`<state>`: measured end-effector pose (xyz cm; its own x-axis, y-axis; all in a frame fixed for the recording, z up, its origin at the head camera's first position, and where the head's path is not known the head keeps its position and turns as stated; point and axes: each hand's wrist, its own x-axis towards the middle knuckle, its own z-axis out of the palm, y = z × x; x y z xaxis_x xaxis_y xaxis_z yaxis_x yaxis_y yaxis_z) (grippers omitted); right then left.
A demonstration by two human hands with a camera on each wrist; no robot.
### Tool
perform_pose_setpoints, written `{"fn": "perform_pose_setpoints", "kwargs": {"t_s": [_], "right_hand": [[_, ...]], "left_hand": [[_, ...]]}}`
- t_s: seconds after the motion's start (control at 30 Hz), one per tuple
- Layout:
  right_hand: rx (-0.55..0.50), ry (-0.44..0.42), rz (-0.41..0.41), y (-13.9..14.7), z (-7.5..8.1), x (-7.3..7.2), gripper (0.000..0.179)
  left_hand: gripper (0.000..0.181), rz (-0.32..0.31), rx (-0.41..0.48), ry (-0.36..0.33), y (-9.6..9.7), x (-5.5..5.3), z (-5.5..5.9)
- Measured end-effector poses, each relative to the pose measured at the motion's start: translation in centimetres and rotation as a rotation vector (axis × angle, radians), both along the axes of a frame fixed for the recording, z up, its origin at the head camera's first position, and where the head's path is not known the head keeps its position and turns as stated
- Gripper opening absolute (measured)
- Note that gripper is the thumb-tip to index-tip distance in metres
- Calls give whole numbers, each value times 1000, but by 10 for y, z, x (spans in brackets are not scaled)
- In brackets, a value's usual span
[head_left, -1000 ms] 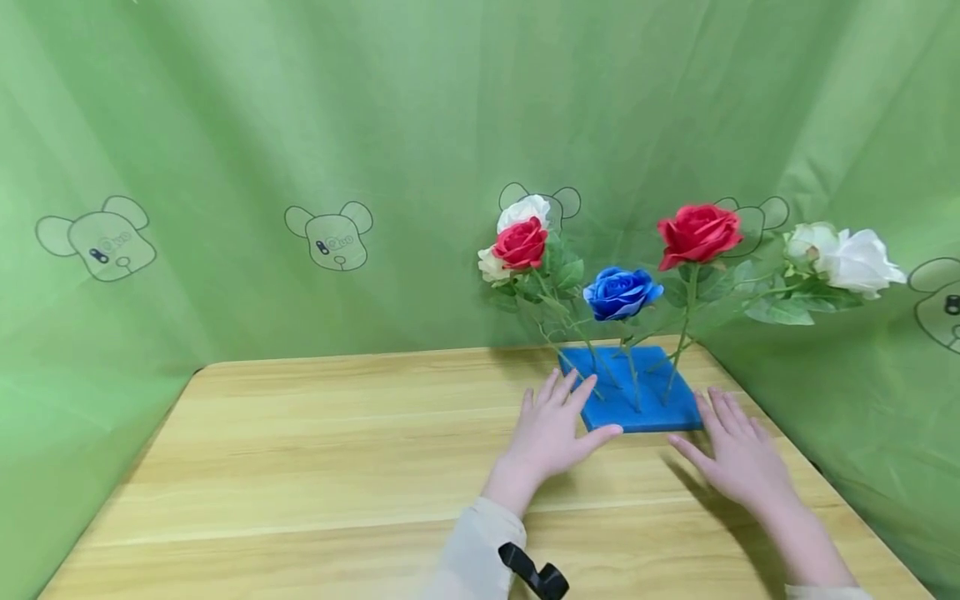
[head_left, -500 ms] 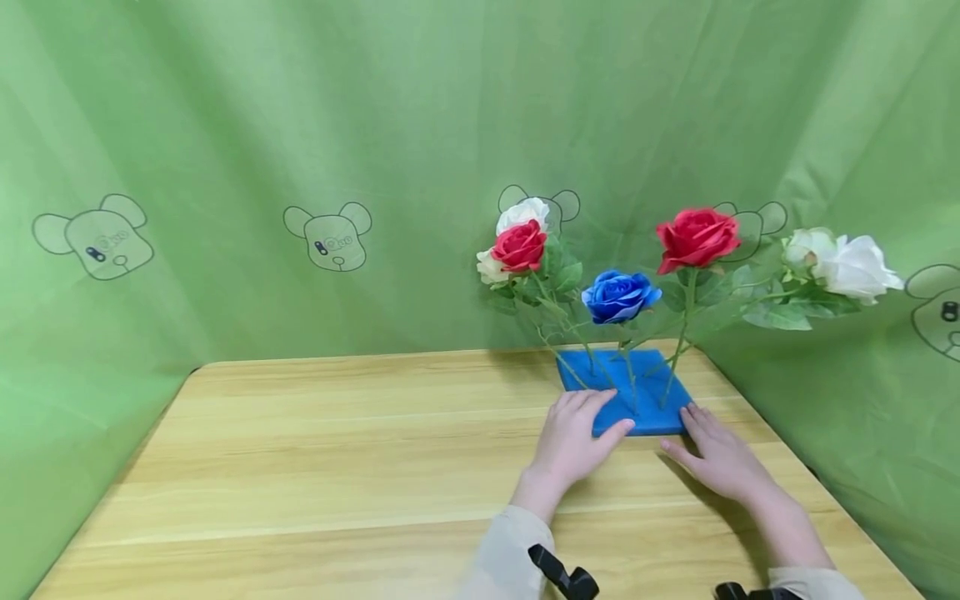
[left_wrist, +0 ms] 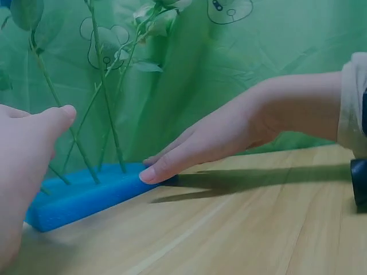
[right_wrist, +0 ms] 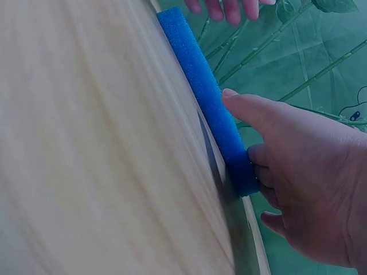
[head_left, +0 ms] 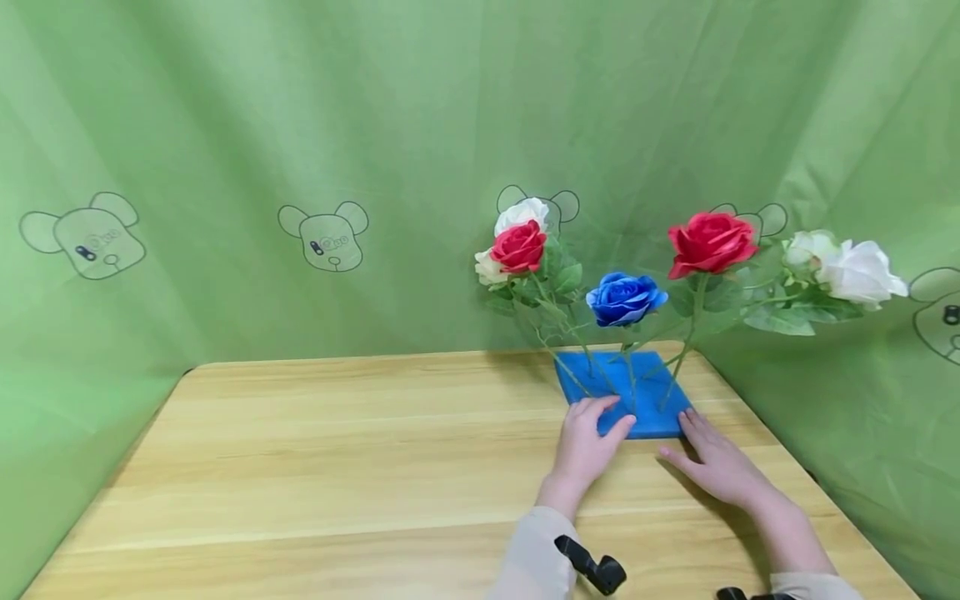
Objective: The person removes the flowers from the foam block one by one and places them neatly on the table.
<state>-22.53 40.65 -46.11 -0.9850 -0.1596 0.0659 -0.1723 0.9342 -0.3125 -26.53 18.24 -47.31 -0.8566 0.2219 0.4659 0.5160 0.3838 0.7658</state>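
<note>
Masking near-left corner of blue block (head_left: 651,426) in head view: left hand (head_left: 587,440)

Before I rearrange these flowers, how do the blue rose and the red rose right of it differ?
In the head view, the blue rose sits lower than the red rose. The blue rose's stem is nearly upright; the red rose's leans right. Both stand in the blue block.
</note>
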Motion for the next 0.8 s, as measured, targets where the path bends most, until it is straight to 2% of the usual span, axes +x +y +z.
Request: {"fn": "perform_pose_setpoints", "kwargs": {"t_s": [0.17,0.43,0.63,0.8], "right_hand": [[-10,2,-8,0,-2,0,86],[-3,14,-8,1,-4,4,86],[-3,26,-7,1,-4,3,87],[-4,34,-7,-1,-3,1,87]], "left_hand": [[37,9,54,-17,13,-8,-7],[31,41,62,-59,34,-15,-10],[25,131,13,12,45,-23,-12],[19,219,-41,23,49,-24,-8]]}}
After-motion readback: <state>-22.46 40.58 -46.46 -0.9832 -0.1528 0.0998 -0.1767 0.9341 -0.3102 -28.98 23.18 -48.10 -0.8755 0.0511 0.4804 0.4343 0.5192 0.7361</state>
